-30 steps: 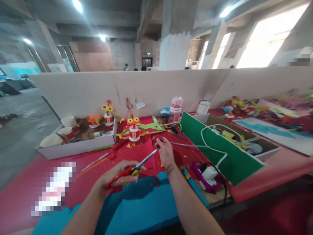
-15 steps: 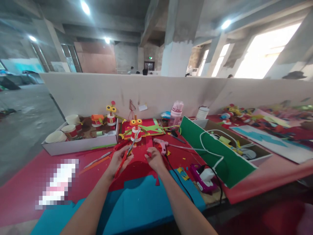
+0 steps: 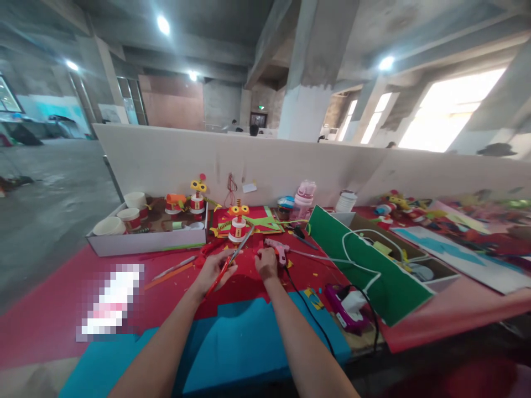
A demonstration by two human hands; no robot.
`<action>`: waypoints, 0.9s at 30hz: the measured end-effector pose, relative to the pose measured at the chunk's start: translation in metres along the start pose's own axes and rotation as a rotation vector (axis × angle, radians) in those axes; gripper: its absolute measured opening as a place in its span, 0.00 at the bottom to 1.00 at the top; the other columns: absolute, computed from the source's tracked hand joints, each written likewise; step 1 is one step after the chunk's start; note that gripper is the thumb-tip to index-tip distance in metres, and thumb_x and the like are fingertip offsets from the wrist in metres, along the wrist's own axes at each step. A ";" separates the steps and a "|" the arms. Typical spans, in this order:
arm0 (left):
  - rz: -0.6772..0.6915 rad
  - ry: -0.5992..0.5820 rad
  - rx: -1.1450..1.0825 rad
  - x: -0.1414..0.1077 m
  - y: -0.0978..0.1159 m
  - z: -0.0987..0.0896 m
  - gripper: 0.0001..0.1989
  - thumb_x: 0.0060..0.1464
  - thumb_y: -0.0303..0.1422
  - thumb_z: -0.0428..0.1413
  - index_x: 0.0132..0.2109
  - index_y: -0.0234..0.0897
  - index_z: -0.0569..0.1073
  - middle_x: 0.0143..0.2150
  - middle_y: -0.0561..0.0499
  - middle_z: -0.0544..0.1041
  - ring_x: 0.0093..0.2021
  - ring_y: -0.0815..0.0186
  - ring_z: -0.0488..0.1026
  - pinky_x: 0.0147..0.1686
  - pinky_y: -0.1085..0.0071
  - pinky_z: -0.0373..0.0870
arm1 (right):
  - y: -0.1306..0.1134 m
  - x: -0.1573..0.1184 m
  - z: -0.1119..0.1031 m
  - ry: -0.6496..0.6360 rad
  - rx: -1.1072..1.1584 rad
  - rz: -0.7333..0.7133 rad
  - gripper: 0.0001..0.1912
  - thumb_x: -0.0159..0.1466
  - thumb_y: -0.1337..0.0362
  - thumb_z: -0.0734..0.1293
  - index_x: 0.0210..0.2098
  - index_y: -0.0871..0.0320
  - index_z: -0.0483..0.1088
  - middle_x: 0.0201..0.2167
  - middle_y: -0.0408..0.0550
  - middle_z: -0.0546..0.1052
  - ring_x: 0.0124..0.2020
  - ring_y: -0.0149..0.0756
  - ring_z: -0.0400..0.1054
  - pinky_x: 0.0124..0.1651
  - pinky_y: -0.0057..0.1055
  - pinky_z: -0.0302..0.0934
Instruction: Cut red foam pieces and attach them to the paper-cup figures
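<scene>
My left hand (image 3: 215, 272) is closed around a pair of red-handled scissors (image 3: 244, 243), whose blades point up and away to the right. My right hand (image 3: 266, 263) has its fingers curled together beside a pink hot glue gun (image 3: 282, 253). A bit of red shows at these fingertips, but what they hold is hard to make out against the red table cover (image 3: 244, 287). Just beyond the scissor tips stands a paper-cup robot figure (image 3: 238, 228) with yellow eyes and spring-like arms.
On the left, a white box (image 3: 145, 243) holds paper cups and similar figures. A green-sided box (image 3: 365, 265) stands right, with a purple power strip (image 3: 344, 309) before it. Blue sheet (image 3: 232, 342) covers the near edge. A pink bottle (image 3: 305, 199) is behind.
The view has shifted, so the scene sits slightly to the right. My right hand has moved closer to the glue gun and overlaps it. The scissors stay in my left hand.
</scene>
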State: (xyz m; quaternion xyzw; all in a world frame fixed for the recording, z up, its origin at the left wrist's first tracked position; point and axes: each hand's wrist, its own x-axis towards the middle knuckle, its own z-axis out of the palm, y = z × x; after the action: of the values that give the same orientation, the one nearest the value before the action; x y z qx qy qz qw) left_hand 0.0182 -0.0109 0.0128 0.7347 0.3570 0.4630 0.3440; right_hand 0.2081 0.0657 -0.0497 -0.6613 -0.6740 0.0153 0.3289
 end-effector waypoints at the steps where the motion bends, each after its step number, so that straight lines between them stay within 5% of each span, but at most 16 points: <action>1: 0.004 -0.003 0.002 0.000 -0.001 0.000 0.23 0.53 0.36 0.55 0.55 0.31 0.69 0.31 0.51 0.70 0.28 0.73 0.64 0.32 0.76 0.64 | 0.000 -0.002 0.000 0.017 0.022 0.003 0.05 0.56 0.71 0.64 0.27 0.62 0.73 0.34 0.54 0.73 0.36 0.39 0.66 0.40 0.31 0.58; 7: 0.012 0.002 0.028 0.001 0.001 0.000 0.23 0.53 0.36 0.55 0.54 0.31 0.69 0.30 0.52 0.68 0.28 0.73 0.62 0.30 0.77 0.64 | 0.013 0.017 -0.047 0.089 0.103 -0.233 0.04 0.54 0.70 0.64 0.25 0.58 0.70 0.29 0.49 0.72 0.34 0.39 0.65 0.40 0.34 0.59; 13: 0.064 -0.034 0.104 0.002 0.001 0.000 0.21 0.54 0.34 0.54 0.53 0.28 0.70 0.28 0.52 0.67 0.27 0.73 0.60 0.29 0.77 0.62 | 0.031 0.110 -0.107 0.173 0.055 -0.431 0.05 0.56 0.69 0.63 0.28 0.59 0.71 0.34 0.53 0.73 0.39 0.41 0.66 0.45 0.34 0.60; 19: 0.105 -0.020 0.182 0.002 -0.007 -0.003 0.20 0.53 0.32 0.54 0.52 0.29 0.71 0.33 0.49 0.72 0.31 0.70 0.66 0.34 0.75 0.65 | 0.055 0.159 -0.085 0.007 -0.031 -0.576 0.06 0.56 0.70 0.63 0.30 0.60 0.72 0.36 0.53 0.73 0.39 0.39 0.66 0.44 0.32 0.60; 23: 0.064 -0.022 0.147 0.003 -0.007 -0.001 0.19 0.53 0.33 0.54 0.50 0.28 0.71 0.30 0.50 0.71 0.27 0.72 0.64 0.31 0.76 0.64 | 0.086 0.153 -0.061 -0.177 -0.167 -0.421 0.03 0.52 0.69 0.66 0.25 0.60 0.72 0.33 0.52 0.76 0.37 0.38 0.68 0.43 0.30 0.59; 27: 0.037 -0.045 0.140 0.002 -0.006 0.002 0.19 0.53 0.33 0.53 0.51 0.28 0.70 0.29 0.51 0.71 0.26 0.73 0.64 0.29 0.77 0.65 | 0.098 0.144 -0.057 -0.126 -0.209 -0.294 0.02 0.50 0.70 0.66 0.23 0.61 0.72 0.32 0.56 0.77 0.40 0.44 0.69 0.46 0.36 0.58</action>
State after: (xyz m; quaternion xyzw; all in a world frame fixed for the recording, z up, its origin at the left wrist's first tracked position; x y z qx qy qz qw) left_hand 0.0196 -0.0060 0.0080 0.7736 0.3672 0.4265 0.2912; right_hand 0.3335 0.1844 0.0112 -0.5840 -0.7805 -0.0618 0.2143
